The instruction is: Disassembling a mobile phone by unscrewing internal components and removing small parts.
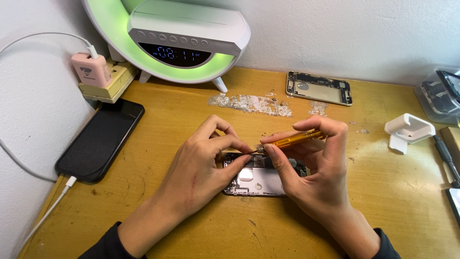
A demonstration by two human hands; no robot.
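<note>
A scuffed wooden worktop (335,158) against a white wall carries the work. An opened phone chassis (258,180) lies flat at its centre, under both hands. The right hand (316,168) pinches a slim gold screwdriver (294,139), tip at the chassis top edge. The left hand (203,168) has its grip pressed together at that tip. The chassis appears light, thin and fragile; hold it by the metal side rails.
</note>
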